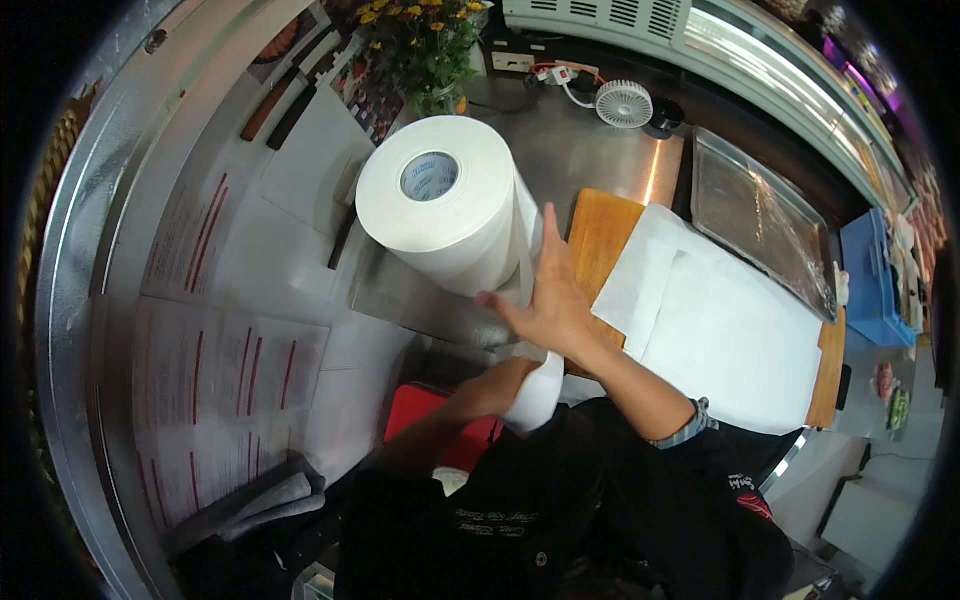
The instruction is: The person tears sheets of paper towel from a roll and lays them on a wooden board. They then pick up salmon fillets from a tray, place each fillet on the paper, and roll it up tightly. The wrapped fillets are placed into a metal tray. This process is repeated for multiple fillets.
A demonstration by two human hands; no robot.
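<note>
A large roll of white paper [439, 247] stands upright on the steel counter, its cardboard core facing up. A loose length of paper [534, 394] runs from the roll's right side down towards my body. My left hand [499, 386] grips the curled end of that paper near my waist. Beside the roll, my right hand [551, 296] is spread with thumb and fingers apart, close to the hanging paper; whether it touches the paper is unclear. To the right, white paper sheets [731, 345] lie over a wooden cutting board [604, 232].
Several knives [291, 116] hang on the left wall near posted sheets [225, 367]. Behind the roll are yellow flowers [439, 45] and a small white fan [624, 103]. A metal tray [757, 217] and a blue bin [874, 277] stand right. Something red [420, 412] sits below the counter.
</note>
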